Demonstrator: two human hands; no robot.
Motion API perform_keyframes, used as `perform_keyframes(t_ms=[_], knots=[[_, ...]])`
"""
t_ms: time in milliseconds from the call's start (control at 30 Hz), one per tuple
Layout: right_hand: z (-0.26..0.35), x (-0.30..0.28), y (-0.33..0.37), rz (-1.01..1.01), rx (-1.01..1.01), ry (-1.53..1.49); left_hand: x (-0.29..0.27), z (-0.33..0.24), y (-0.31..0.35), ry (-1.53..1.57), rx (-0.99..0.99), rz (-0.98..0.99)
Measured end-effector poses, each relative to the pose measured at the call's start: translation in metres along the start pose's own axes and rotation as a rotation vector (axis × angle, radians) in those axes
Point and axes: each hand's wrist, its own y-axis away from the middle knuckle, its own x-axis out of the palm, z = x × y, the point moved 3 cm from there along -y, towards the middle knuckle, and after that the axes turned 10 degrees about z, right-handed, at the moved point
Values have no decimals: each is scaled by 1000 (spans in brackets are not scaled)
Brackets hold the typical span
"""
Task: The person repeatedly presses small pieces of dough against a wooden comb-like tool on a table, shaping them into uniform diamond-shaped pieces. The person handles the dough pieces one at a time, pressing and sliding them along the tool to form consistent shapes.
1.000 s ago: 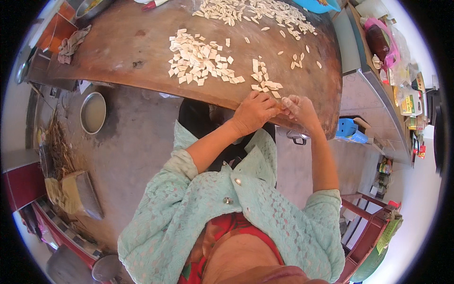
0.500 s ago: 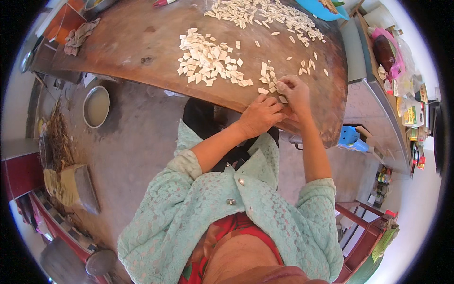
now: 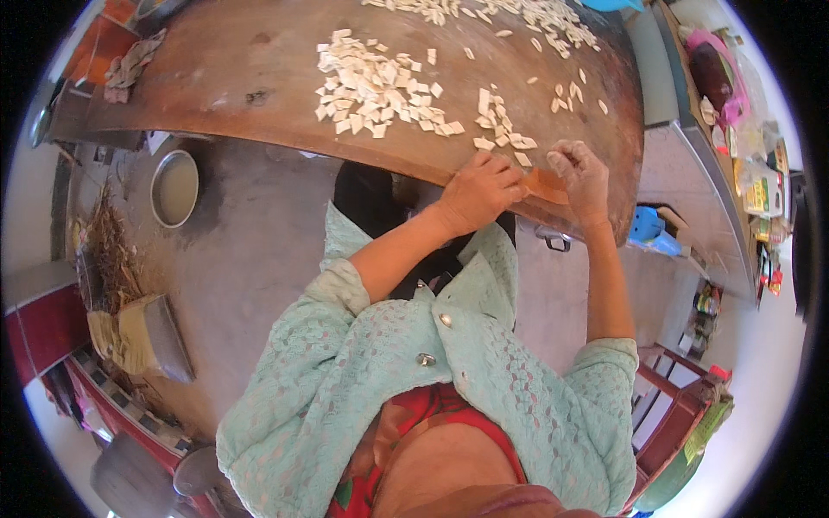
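Note:
Near the table's front edge my left hand (image 3: 484,190) is closed, its fingertips at the left end of an orange-brown flat piece (image 3: 547,185). My right hand (image 3: 582,180) is raised just beyond that piece's right end, fingers curled in a pinch; whatever they hold is too small to make out. Just past my hands lies a small cluster of cut dough pieces (image 3: 493,116), cream and flat. To the left is a bigger heap of diamond-shaped dough pieces (image 3: 371,91). Several narrower, curled dough pieces (image 3: 566,97) lie farther right.
The brown wooden table (image 3: 216,65) carries many curled dough pieces (image 3: 544,19) along its far side, near a blue basin (image 3: 615,3). A rag (image 3: 134,67) hangs at its left end. A metal basin (image 3: 175,190) stands on the floor, left. A cluttered counter (image 3: 710,155) borders the right.
My right hand has moved right, away from my left hand and the dough cluster, uncovering the orange-brown piece. My left hand has barely moved. The whole view has shifted slightly.

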Motion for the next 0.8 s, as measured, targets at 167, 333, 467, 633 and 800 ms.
perform_keyframes(t_ms=[167,333,467,633,800], knots=[[-26,16,32,86,-158,249,1,-4,-1,-6,-2,-14],[-31,7,10,162,147,286,-1,-4,1,-16,-16,15],[-38,2,3,78,197,296,-3,-4,-1,-21,3,-12],[-66,-7,2,-56,208,-429,-6,-6,-5,-23,21,-57],[-30,6,7,350,282,-260,-2,-4,-4,-39,20,-61]])
